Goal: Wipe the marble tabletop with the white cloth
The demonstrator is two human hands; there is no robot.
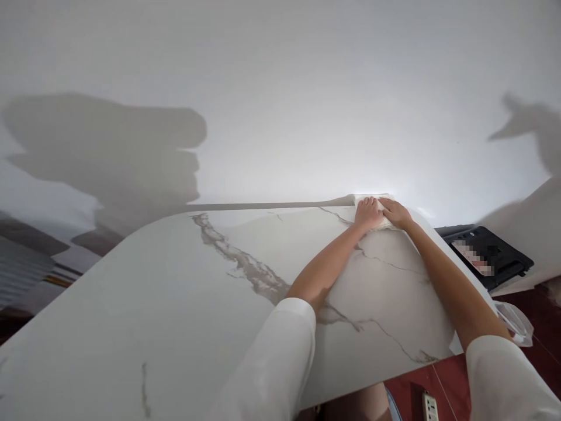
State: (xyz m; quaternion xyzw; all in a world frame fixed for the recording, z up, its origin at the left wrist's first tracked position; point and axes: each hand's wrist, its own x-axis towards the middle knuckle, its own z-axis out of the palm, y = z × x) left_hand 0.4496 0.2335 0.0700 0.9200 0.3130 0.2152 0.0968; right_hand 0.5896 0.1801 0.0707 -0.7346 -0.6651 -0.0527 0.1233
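A white cloth (pixel 387 224) lies folded on the white marble-patterned table (pixel 184 310), close to its far edge by the wall. My left hand (pixel 369 214) presses down on the cloth, its fingers bent over it and pointing towards the wall. Right beside it, my right hand (pixel 396 214) grips the cloth from the right, with its fingers angled in to the left. The two hands nearly touch, and both arms reach out straight across the table. The palms and the underside of the cloth are hidden.
A white wall (pixel 280 105) rises behind the table, with a narrow gap along the far edge. To the right stand a black case (pixel 511 257) and a clear plastic bag (pixel 517 321). A power strip (pixel 430 406) lies on the red tiled floor (pixel 451 380).
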